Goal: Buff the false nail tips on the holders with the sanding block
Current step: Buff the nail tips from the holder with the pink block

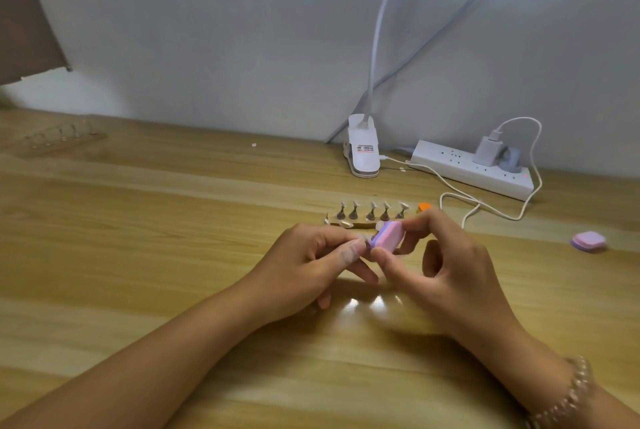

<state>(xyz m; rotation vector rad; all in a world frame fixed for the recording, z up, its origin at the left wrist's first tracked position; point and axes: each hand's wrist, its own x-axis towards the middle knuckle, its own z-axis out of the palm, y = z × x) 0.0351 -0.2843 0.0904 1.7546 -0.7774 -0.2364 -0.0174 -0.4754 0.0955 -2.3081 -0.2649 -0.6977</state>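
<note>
Sanding block (491,238), pink and lilac, pinched between thumb and fingertips of right hand (446,266) above mid-worktop (173,221). Set against small holder (362,241) gripped by curled thumb and forefinger of left hand (311,262). Just behind, toward far edge, row of five tipped holders (371,212).

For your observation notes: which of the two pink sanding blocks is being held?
The sanding block pinched in the right hand, at centre; the spare block lies alone, far right.

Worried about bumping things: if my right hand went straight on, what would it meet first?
Probably the left hand, whose fingertips sit just beyond the sanding block that the right hand pinches; depth is unclear.
</note>
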